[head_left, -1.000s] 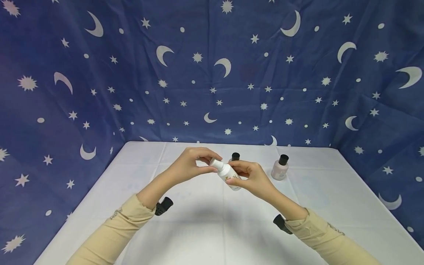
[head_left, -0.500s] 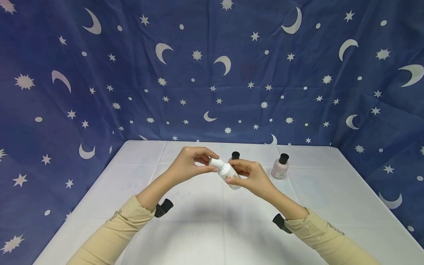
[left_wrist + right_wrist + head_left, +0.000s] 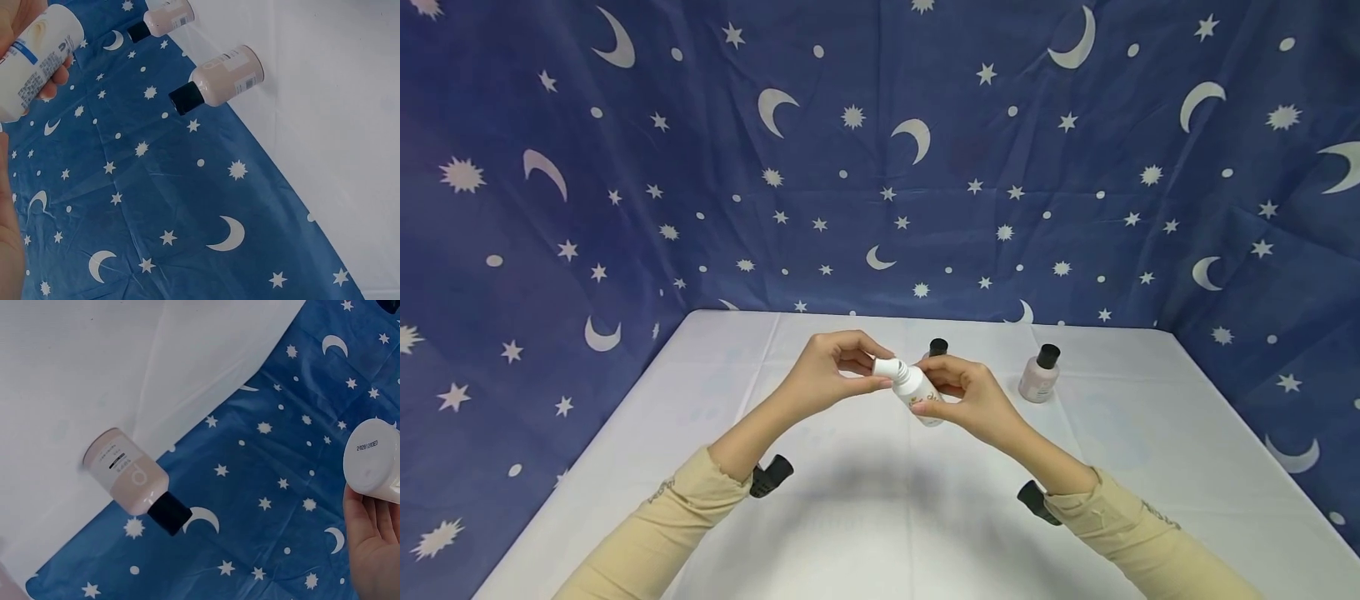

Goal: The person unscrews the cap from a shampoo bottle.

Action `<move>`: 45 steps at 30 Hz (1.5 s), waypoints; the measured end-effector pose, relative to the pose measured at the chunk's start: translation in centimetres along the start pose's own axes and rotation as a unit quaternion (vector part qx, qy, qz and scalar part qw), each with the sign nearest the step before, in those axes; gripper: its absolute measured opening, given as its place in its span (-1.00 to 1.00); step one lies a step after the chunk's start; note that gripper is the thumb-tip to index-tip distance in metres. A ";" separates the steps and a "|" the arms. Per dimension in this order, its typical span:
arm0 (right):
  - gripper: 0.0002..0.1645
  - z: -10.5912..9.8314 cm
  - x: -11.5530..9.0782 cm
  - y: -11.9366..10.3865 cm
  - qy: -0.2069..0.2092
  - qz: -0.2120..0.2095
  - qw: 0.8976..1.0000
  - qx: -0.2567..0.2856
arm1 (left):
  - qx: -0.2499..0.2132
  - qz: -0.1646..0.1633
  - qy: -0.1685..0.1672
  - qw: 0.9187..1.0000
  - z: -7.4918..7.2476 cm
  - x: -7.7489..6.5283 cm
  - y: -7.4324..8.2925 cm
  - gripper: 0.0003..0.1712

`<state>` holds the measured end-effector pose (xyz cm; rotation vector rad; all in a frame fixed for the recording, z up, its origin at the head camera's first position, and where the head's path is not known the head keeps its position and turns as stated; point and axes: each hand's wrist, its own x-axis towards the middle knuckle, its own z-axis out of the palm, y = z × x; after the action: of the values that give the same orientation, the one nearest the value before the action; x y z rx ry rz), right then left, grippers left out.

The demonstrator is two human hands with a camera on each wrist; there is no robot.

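Observation:
A white bottle with gold lettering is held tilted above the table, its top leaning to the left. My right hand grips its body from the right, thumb in front and fingers behind. The left hand pinches the white cap between thumb and fingers. Between cap and shoulder, the ridged neck of the bottle shows. In the left wrist view, the blue-striped back label of the bottle appears at upper left. The right wrist view shows its round base, stamped with a code, above the right hand.
Two pale pink bottles with black caps stand on the white-covered table. One pink bottle is right of my right hand; the other pink bottle is mostly hidden behind that hand in the head view. A blue star-and-moon cloth hangs behind.
The cap has shifted slightly left and away from the bottle, and more of the ridged neck shows. My right hand keeps its grip. The head view has tilted slightly.

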<state>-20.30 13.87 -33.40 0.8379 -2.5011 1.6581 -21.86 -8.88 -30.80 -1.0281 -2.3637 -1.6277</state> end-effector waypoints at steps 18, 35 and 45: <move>-0.45 0.4 0.1 0.0 -0.021 -0.014 1.000 0.005 | -0.055 -0.033 0.013 0.998 0.7 -0.6 -0.3 -0.76; -0.49 0.6 0.1 0.2 0.000 -0.025 1.000 -0.005 | -0.019 -0.035 0.047 0.998 0.0 -2.1 -1.4 -0.67; -0.48 1.1 0.3 0.5 -0.013 -0.004 1.000 -0.007 | -0.030 -0.082 0.044 0.995 -0.4 -3.4 -2.0 -0.56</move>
<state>-20.48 12.98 -34.20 0.8740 -2.5199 1.6349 -20.53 -11.28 -33.71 -0.7715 -2.4107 -1.7704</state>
